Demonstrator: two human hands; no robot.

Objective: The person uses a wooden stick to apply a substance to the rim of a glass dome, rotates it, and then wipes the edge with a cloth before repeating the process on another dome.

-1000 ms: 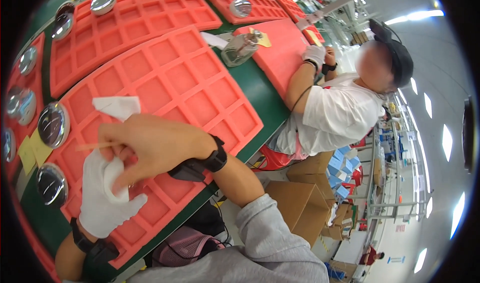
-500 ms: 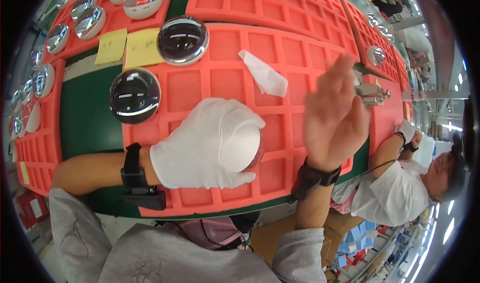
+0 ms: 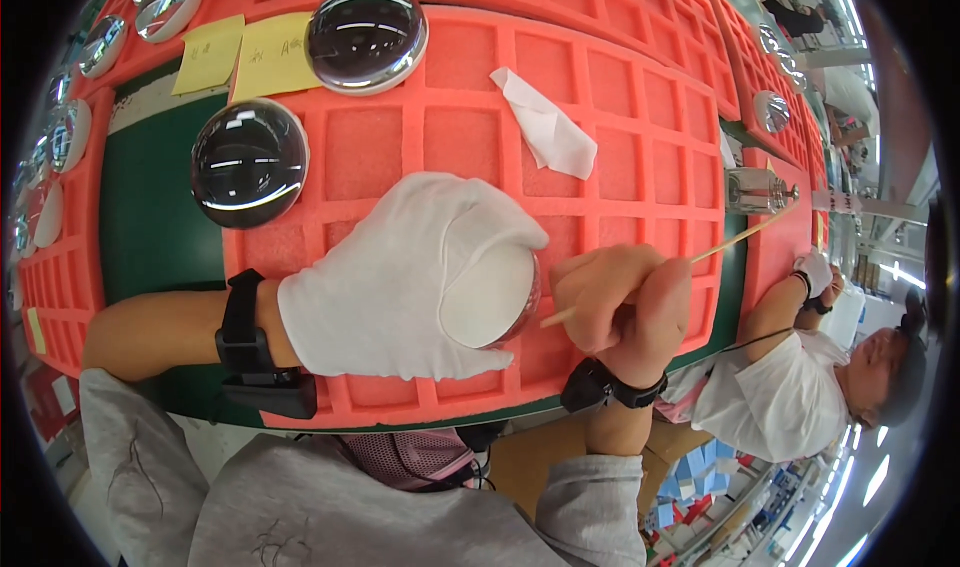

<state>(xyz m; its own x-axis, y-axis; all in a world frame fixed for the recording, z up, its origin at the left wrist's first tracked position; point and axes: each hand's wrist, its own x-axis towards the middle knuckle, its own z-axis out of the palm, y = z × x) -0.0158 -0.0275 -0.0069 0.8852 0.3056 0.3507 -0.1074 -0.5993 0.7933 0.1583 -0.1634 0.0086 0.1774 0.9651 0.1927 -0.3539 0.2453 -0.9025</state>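
Note:
My left hand point(image 3: 395, 277), in a white glove, is closed around a round dome piece point(image 3: 488, 295). Its pale white side faces up, and a clear rim shows at its right edge. My bare right hand point(image 3: 632, 302) pinches a thin wooden stick point(image 3: 735, 240) just right of the dome piece, without touching it. The stick's thin end points up and to the right; its other end shows below the fingers. Both hands are over a red foam tray point(image 3: 455, 152) with square pockets. Two dark glossy domes, one point(image 3: 250, 164) at the left edge and another point(image 3: 366, 39) behind it, rest near the tray's corner.
A folded white cloth point(image 3: 545, 127) lies on the tray. Beyond the right hand stands a small glass bottle point(image 3: 762, 190) with a metal top. Yellow notes point(image 3: 275, 55) lie at the back left. More foam trays hold clear domes. A co-worker point(image 3: 780, 387) sits at the right.
My right hand was raised, blurred and spread; now it is lower, pinching a wooden stick. My left hand still holds the dome piece. The view has shifted slightly.

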